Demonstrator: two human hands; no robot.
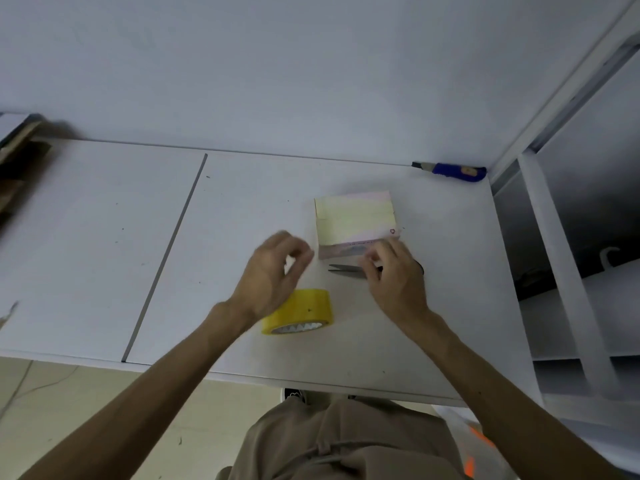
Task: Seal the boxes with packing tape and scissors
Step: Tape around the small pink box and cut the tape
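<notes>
Head view showed your right hand (394, 277) with bent fingers, their tips against the near face of the box (356, 220); I could not tell whether they pressed it or pinched something there. Your left hand (273, 271) was blurred, its fingers loosely curled with thumb and forefinger close together, and nothing showed between them. It hovered just left of the box and above the far edge of the tape roll (301, 311).

The scissors (346, 270) lay on the table (242, 209) just in front of the box, blades pointing left, handles hidden under your right hand. The box stood right of centre, its top covered by yellow strips of tape. The yellow roll lay tilted on the table, nearer to you, between your forearms.

A blue utility knife (453, 171) rested against the wall at the far right corner, well apart from the box. Brown cardboard (17, 168) sat at the far left edge.
</notes>
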